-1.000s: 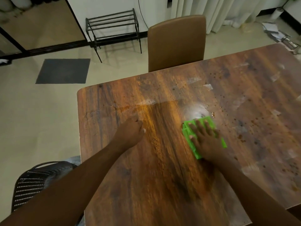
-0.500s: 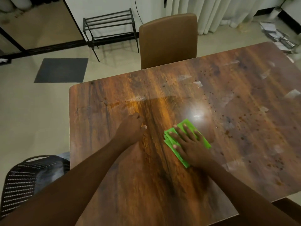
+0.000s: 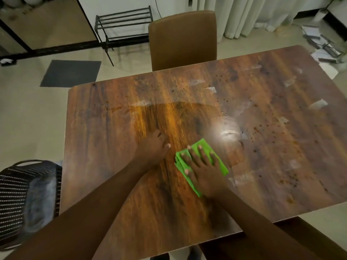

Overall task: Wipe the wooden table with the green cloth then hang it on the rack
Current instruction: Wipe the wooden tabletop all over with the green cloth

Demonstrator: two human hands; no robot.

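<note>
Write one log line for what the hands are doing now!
step: wiping | right hand: flat on green cloth | left hand: resting on table | rack: bare, cloth not hung

Right hand [image 3: 203, 171] flat; left hand [image 3: 153, 147] curled

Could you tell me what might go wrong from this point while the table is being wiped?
1. The right hand presses flat on the green cloth without gripping it, so the folded cloth could slide out or bunch up mid-stroke.
2. Dark spots cover the right part of the table, away from the cloth; they may be missed.
3. The left hand rests on the shiny, possibly wet patch, so it could smear it.
</note>
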